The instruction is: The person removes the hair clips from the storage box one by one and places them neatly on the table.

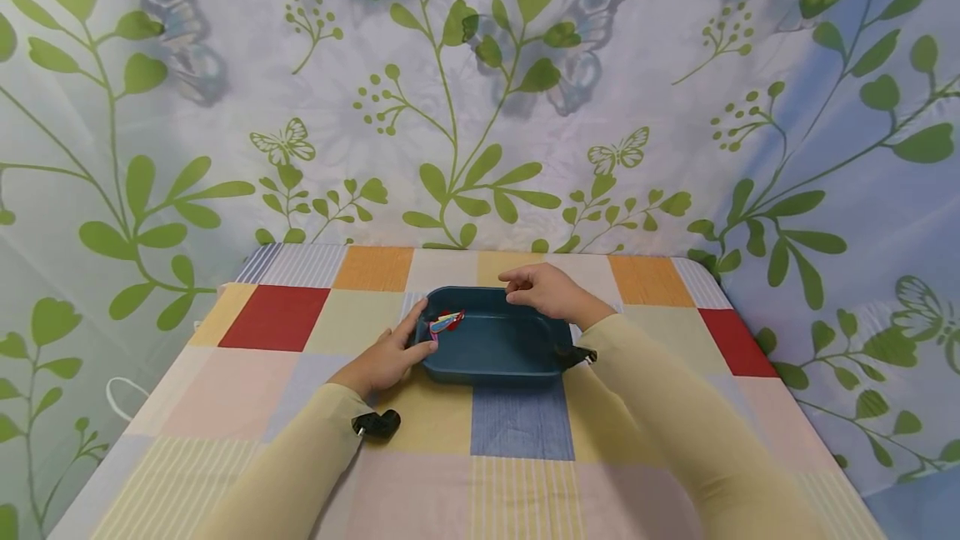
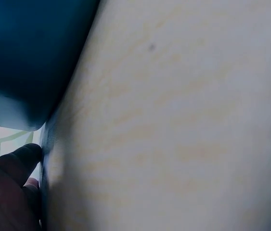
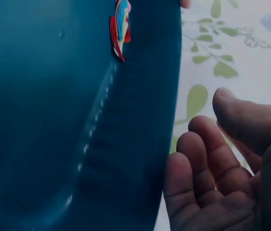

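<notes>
A dark teal rectangular tray (image 1: 498, 347) with raised walls sits on the patchwork cloth. Inside its left end lies a small, thin, multicoloured piece (image 1: 447, 322) in red, blue, white and purple; the right wrist view shows this colourful piece (image 3: 121, 29) against the tray wall. My left hand (image 1: 386, 361) rests at the tray's left side, fingers stretched along the wall and thumb at the rim. Over the far right rim is my right hand (image 1: 551, 292), fingers loosely bent and nothing in them. In the right wrist view those fingers (image 3: 179, 173) are right beside the rim.
A patchwork tablecloth (image 1: 390, 498) covers the table. Behind it hangs a leaf-and-butterfly curtain (image 1: 480, 123). Black wrist devices (image 1: 378, 425) are on both cuffs, and a white cable loop (image 1: 120, 394) shows beyond the table's left edge.
</notes>
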`<state>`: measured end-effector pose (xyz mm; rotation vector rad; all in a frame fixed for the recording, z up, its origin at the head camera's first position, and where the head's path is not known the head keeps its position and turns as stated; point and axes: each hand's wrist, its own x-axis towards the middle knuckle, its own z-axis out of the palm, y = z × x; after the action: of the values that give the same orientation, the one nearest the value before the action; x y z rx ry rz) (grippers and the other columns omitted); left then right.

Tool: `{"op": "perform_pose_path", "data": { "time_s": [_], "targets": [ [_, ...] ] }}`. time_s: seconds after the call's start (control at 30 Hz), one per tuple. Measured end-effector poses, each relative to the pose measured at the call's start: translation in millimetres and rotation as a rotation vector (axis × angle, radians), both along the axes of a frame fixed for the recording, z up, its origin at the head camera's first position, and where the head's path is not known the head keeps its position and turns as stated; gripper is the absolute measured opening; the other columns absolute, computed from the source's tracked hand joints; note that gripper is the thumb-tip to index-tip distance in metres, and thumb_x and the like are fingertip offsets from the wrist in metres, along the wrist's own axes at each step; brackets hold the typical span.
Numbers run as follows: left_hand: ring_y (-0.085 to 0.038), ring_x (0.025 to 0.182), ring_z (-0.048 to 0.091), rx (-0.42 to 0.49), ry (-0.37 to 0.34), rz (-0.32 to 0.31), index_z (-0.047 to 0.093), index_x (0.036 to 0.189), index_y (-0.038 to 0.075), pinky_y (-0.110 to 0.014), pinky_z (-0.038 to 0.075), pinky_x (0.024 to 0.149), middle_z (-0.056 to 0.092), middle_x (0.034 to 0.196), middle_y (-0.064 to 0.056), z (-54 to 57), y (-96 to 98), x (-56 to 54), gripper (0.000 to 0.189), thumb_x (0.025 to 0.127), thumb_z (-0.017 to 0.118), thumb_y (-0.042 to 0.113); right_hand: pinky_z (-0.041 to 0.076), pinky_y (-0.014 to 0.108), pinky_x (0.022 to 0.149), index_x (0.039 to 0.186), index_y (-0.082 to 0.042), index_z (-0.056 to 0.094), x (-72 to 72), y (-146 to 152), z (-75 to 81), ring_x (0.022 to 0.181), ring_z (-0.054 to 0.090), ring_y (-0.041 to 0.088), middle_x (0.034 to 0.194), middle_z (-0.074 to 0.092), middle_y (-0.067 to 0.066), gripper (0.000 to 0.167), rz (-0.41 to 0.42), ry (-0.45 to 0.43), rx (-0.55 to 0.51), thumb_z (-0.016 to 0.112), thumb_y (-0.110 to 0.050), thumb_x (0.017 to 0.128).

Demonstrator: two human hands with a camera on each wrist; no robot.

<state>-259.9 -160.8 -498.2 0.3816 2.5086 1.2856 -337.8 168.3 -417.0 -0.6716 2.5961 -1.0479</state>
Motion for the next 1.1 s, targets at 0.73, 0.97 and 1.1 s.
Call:
{"op": "perform_pose_path", "data": {
  "time_s": [0.73,0.97,1.1],
  "targets": [
    [-0.058,0.159,-0.006,-0.005,-0.004,0.029,0.006,0.169,0.045,-0.074,0.0,0.126,0.019,0.177,-0.008,-3.0,0.8,-2.6,0.082,0.104,0.057,0.056,0.06,0.041,0.099,0.142,-0.005,0.066,-7.9,-41.3,-15.9,0.116,0.073,0.028,0.123,0.077,0.014,0.043,0.098,0.018,0.03,0.072,-0.013,0.1],
    [-0.061,0.157,-0.003,-0.025,-0.009,0.037,0.006,0.168,0.048,-0.08,0.006,0.122,0.019,0.177,-0.009,-0.8,1.4,-1.9,0.081,0.104,0.055,0.057,0.057,0.043,0.105,0.144,-0.006,0.065,-8.7,-51.9,-18.7,0.123,0.07,0.03,0.131,0.074,0.018,0.043,0.109,-0.023,0.035,0.07,-0.011,0.101],
    [-0.061,0.158,-0.002,-0.027,-0.004,0.032,0.005,0.169,0.046,-0.078,0.005,0.124,0.019,0.177,-0.009,-0.6,1.3,-1.3,0.081,0.105,0.055,0.055,0.057,0.042,0.105,0.144,-0.007,0.065,-9.3,-57.3,-22.3,0.125,0.069,0.029,0.132,0.074,0.016,0.043,0.127,-0.032,0.042,0.07,-0.011,0.101]
  ]
}}
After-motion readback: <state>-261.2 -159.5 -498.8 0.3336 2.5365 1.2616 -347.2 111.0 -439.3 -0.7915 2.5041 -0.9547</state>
